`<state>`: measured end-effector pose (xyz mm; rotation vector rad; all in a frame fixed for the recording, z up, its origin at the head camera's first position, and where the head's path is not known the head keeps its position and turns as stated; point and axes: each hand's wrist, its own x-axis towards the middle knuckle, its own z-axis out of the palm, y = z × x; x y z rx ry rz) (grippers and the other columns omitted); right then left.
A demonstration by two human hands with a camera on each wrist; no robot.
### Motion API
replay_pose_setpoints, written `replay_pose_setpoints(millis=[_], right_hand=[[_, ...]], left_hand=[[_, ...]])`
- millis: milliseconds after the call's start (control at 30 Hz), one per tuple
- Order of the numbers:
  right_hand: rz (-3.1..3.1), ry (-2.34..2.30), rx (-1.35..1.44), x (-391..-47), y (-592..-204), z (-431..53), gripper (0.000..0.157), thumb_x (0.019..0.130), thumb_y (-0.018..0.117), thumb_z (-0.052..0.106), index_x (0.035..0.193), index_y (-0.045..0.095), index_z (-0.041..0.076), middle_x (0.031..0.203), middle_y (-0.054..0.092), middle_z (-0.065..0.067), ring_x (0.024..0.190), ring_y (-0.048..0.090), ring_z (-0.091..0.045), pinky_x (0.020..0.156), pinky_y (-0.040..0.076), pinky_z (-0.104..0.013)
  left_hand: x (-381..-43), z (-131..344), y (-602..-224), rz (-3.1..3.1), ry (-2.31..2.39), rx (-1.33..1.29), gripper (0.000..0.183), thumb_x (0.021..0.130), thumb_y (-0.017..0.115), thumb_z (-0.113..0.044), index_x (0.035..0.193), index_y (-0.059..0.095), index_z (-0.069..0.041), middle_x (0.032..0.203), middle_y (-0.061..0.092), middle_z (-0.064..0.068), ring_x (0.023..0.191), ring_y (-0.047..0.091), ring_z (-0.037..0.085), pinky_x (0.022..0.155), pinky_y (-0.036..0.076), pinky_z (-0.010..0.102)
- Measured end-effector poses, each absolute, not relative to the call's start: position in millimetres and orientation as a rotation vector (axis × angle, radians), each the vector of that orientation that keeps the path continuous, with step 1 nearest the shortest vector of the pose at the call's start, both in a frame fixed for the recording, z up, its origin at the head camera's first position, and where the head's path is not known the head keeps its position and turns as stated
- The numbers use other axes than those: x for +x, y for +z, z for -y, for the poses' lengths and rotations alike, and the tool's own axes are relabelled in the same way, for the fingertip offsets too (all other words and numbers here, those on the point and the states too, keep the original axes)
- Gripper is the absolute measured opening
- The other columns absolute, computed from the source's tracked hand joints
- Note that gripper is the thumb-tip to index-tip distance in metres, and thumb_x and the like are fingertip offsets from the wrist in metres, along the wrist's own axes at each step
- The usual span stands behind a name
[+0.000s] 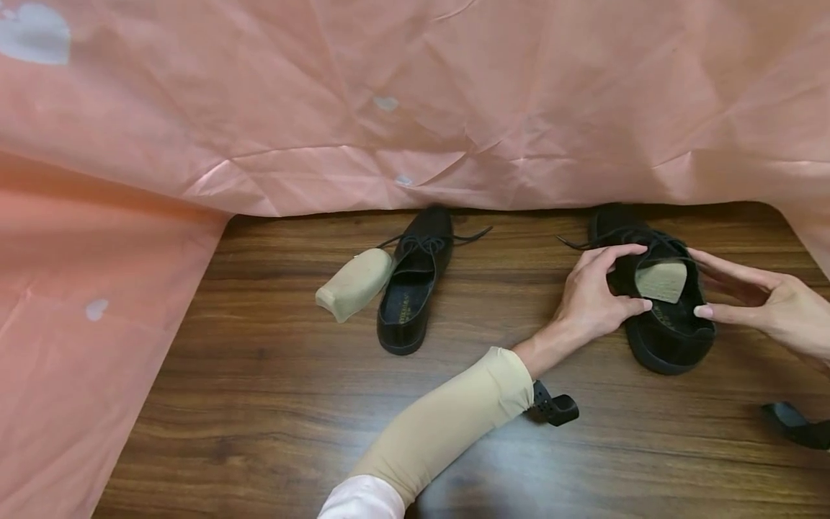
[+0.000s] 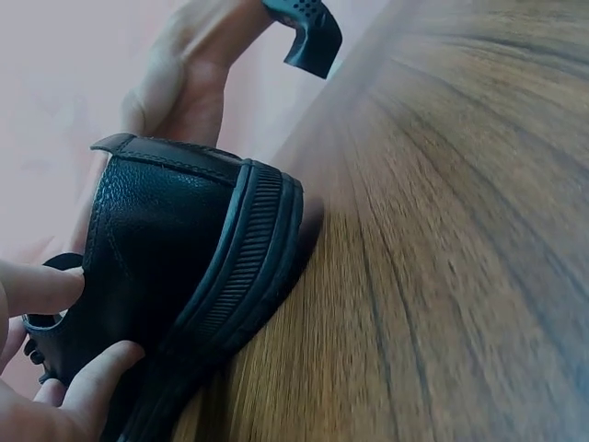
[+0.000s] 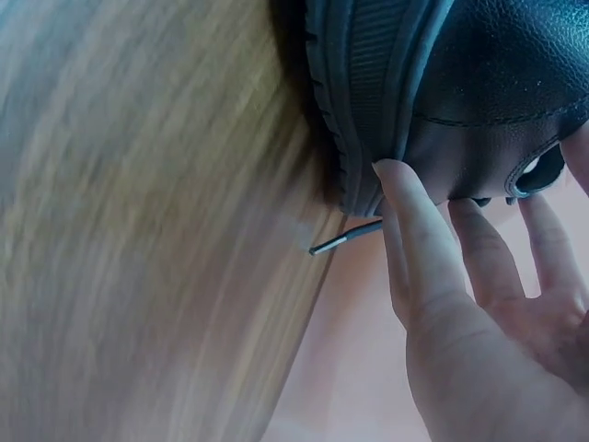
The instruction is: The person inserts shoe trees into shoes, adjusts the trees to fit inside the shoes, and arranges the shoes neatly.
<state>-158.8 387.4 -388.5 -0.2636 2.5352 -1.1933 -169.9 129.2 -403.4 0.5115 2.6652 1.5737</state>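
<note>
A black lace-up shoe stands on the wooden floor at the right, with a beige shoe filler inside its opening. My left hand grips the shoe's left side, thumb at the collar and fingers along the outside. From the right, my right hand holds the opposite side; its thumb is at the rim and its fingers reach along the outer wall near the sole. The left wrist view shows the heel and ribbed sole resting on the floor. The filler's front end is hidden inside the shoe.
A second black shoe stands to the left, laces spread, with another beige filler lying against its left side. A pink sheet hangs behind and at the left. Black straps hang near both wrists.
</note>
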Motion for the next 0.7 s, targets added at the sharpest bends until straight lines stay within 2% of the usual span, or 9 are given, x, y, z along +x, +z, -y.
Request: replay_pose_setpoints(millis=[233, 333, 500, 700], right_hand=[[-2.538, -1.446, -0.453, -161, -397, -394, 0.084, 0.083, 0.066, -0.02, 0.155, 0.033, 0.008, 0.154, 0.039, 0.014, 0.115, 0.049, 0.017, 0.084, 0.042, -0.004], [-2.524, -1.483, -0.492, -162, -402, -396, 0.085, 0.081, 0.064, -0.024, 0.155, 0.033, 0.006, 0.152, 0.042, 0.015, 0.115, 0.049, 0.015, 0.085, 0.043, -0.006], [-2.548, -1.473, -0.541, -162, -408, -402, 0.088, 0.08, 0.064, -0.025, 0.156, 0.03, 0.006, 0.155, 0.038, 0.011, 0.115, 0.049, 0.014, 0.085, 0.043, -0.005], [-2.461, -1.589, -0.634, -167, -412, -407, 0.09, 0.076, 0.059, -0.032, 0.154, 0.029, -0.001, 0.157, 0.036, 0.007, 0.119, 0.049, 0.01, 0.09, 0.041, -0.006]], left_hand=[[-168, -139, -402, -2.693, 1.524, 0.506, 0.07, 0.074, 0.089, -0.025, 0.137, 0.058, -0.035, 0.131, 0.054, -0.019, 0.121, 0.04, -0.01, 0.09, 0.032, 0.004], [-169, -142, -403, -2.705, 1.498, 0.484, 0.07, 0.074, 0.089, -0.026, 0.137, 0.058, -0.036, 0.13, 0.055, -0.02, 0.123, 0.038, -0.01, 0.092, 0.031, 0.006], [-168, -148, -403, -2.686, 1.463, 0.465, 0.072, 0.076, 0.088, -0.027, 0.138, 0.055, -0.038, 0.129, 0.053, -0.02, 0.123, 0.037, -0.011, 0.092, 0.031, 0.006], [-170, -151, -406, -2.736, 1.419, 0.488, 0.072, 0.075, 0.088, -0.032, 0.139, 0.055, -0.037, 0.128, 0.054, -0.021, 0.121, 0.037, -0.012, 0.091, 0.029, 0.004]])
